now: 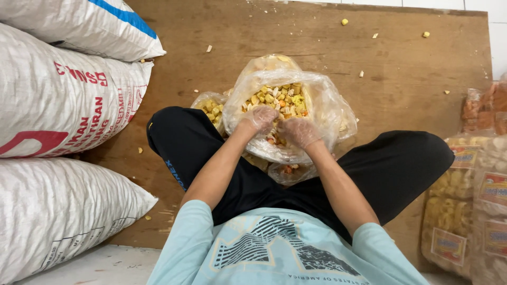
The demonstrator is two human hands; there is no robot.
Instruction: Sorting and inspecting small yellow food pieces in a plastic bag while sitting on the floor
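To the left of the open clear plastic bag [322, 105] lie stacked white woven sacks [63, 105], well apart from it on the wooden board [422, 68]. The bag sits between the seated person's crossed legs, full of yellow, white and orange snack pieces [280, 97]. At its near rim the left hand [260, 117] and, just beside it, the right hand [299, 131], both in thin clear gloves, are sunk among the pieces; each grip looks loosely curled, but whether either holds any I cannot tell. The film is probably soft and slippery, the pieces light and brittle; the rim seems the best hold. Right of the bag stand sealed snack packets [454, 211].
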